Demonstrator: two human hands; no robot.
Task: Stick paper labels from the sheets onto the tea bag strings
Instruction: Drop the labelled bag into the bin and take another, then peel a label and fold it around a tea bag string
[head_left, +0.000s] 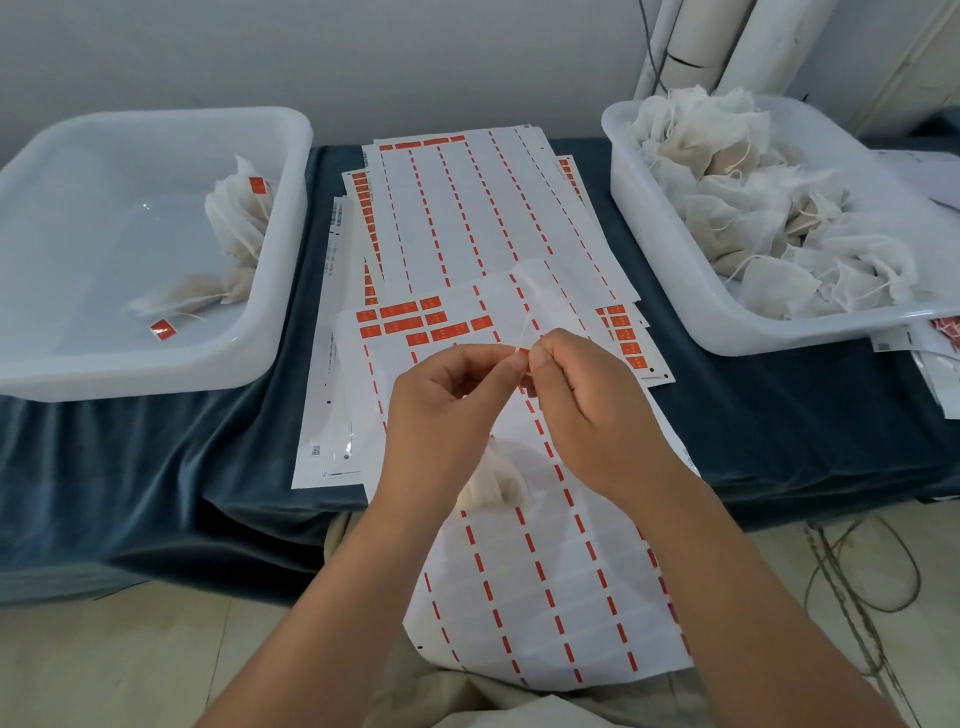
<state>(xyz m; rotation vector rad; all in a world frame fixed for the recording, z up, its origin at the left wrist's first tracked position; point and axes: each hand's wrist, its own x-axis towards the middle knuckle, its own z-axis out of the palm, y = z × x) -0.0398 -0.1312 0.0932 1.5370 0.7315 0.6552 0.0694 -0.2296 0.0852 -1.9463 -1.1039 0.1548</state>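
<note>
While both hands are meeting above the near label sheet (519, 571), the left hand (447, 410) and right hand (587, 405) are pinching a small red label (523, 352) between thumbs and fingertips, with the other fingers curling in. A thin white string (526, 325) is running up from the pinch and touching the label; whether the label is folding fully round it, cannot tell. One tea bag (493, 483) is sitting just under the left wrist, over the sheet. Hanging or resting, cannot tell.

The near sheet is overhanging the counter (779, 415) edge toward the person's lap. It is mostly stripped, showing whole red labels only along its far rows. More sheets (493, 208) are lying stacked and fanned behind it on the dark blue cloth.

The left tub (156, 117) is holding a few tagged tea bags (239, 218) bunched against its right wall, with one more lying near the front, red tag out. The right tub (753, 332) is holding a heaped pile of white tea bags (753, 208), their loose strings tangling.
</note>
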